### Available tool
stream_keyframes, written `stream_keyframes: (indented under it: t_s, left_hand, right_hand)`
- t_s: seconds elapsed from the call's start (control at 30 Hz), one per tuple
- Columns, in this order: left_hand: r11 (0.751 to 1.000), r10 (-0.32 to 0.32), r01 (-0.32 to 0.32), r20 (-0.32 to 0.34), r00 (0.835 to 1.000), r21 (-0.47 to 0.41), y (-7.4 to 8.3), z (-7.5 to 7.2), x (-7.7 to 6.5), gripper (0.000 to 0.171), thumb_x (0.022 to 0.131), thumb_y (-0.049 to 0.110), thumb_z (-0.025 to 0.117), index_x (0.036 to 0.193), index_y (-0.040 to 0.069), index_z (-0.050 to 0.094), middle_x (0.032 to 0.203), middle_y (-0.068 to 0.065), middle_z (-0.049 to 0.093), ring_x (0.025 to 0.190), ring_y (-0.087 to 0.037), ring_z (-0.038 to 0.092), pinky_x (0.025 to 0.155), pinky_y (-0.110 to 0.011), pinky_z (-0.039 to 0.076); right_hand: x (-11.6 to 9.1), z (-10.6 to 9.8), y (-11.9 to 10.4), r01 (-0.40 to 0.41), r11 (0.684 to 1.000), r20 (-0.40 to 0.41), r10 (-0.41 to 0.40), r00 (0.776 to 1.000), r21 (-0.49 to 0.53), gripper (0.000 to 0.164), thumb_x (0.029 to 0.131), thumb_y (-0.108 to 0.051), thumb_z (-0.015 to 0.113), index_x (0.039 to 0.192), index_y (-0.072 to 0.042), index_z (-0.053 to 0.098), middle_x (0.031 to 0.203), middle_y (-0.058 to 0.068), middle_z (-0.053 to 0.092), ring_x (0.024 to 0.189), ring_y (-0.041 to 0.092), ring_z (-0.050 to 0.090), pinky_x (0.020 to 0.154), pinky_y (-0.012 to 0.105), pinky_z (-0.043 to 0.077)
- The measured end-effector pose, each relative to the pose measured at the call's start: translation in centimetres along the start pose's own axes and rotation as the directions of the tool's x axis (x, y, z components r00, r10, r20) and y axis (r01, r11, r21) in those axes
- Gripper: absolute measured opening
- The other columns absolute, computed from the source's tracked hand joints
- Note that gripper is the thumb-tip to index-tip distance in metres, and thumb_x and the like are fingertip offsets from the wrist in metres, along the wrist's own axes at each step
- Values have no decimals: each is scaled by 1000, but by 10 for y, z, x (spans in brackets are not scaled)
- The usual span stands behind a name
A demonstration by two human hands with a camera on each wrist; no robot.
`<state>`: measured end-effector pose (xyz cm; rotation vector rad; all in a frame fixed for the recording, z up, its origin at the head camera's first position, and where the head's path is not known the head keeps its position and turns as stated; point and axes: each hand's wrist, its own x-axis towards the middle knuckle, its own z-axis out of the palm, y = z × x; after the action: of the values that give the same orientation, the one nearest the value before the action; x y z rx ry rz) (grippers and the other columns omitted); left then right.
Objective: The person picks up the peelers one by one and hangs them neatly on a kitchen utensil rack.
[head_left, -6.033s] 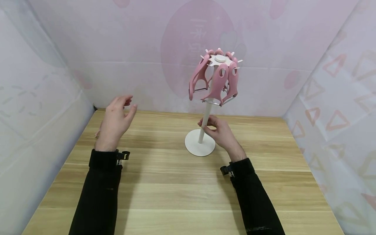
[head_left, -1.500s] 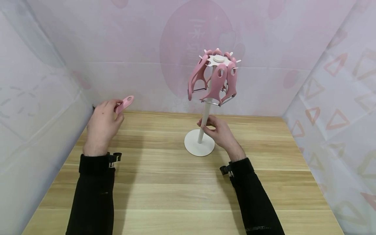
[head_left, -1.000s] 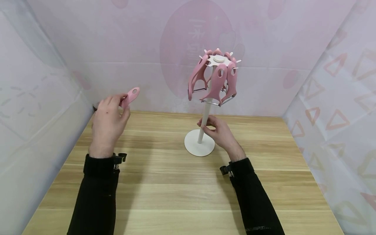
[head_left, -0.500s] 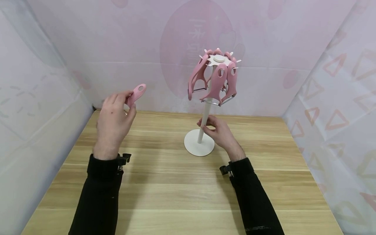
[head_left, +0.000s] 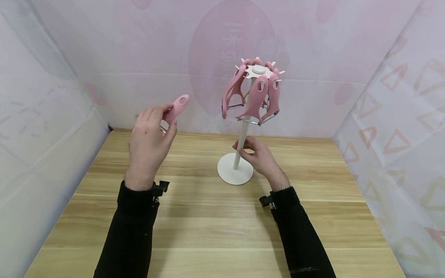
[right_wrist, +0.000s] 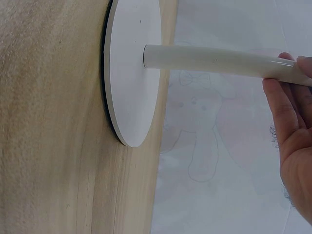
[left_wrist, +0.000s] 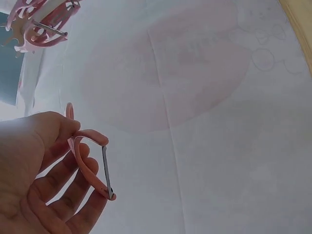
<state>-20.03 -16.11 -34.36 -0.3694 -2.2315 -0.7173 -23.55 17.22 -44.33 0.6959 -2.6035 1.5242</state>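
Note:
A pink vegetable peeler [head_left: 178,107] with a holed handle is pinched between the thumb and fingers of my left hand [head_left: 149,141], raised left of the stand. In the left wrist view, the metal blade of that peeler [left_wrist: 82,156] points away from the palm. My right hand [head_left: 262,159] grips the white pole [head_left: 244,133] of a display stand low down, just above its round base [head_left: 231,175]. The right wrist view shows the fingers and thumb around the pole [right_wrist: 209,59]. Several pink peelers [head_left: 258,96] hang from the pegs of the stand's white top [head_left: 259,70].
The stand's base rests on a wood-grain table [head_left: 208,231] near its back edge. A pale pink printed backdrop [head_left: 146,46] rises behind the table, and white patterned side walls [head_left: 399,116] close it in on both sides.
My left hand, empty-looking six seconds ago, took up a peeler at the left and has since carried it rightward and slightly up toward the stand. My right hand keeps its grip on the pole.

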Motion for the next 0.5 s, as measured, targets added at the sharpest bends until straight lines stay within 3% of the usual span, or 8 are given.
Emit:
stream_keyframes:
  t_s: [0.5]
  left_hand:
    - [994, 41, -46, -57, 998, -98, 44, 7, 9, 37, 99, 22, 69, 132, 4, 66, 115, -11, 69, 103, -25, 61, 95, -42, 47]
  right_hand:
    - [0, 1, -1, 3, 1000, -11, -2, 1000, 21, 22, 102, -19, 68, 123, -12, 68, 118, 4, 74, 113, 22, 68, 97, 55, 52]
